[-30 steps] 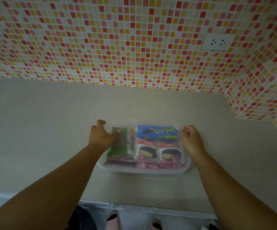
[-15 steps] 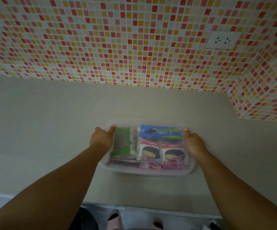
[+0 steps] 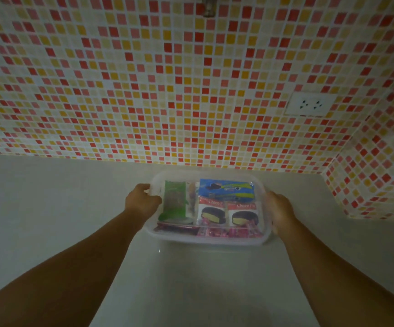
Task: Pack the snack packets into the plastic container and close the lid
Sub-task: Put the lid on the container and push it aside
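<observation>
The plastic container sits toward the far side of the bench, close to the tiled wall, with its clear lid already over the contents. The left hand grips its left end, fingers curled round the rim; the right hand grips the right end the same way. It likely handles light but a little flexible and slick, so holding both short ends under the rim seems the safest grip (the lid could pop if squeezed). Through the lid I count one green packet, one blue packet, two Choco Pie packets, one dark red packet, and pink sweets too blurred to count.
</observation>
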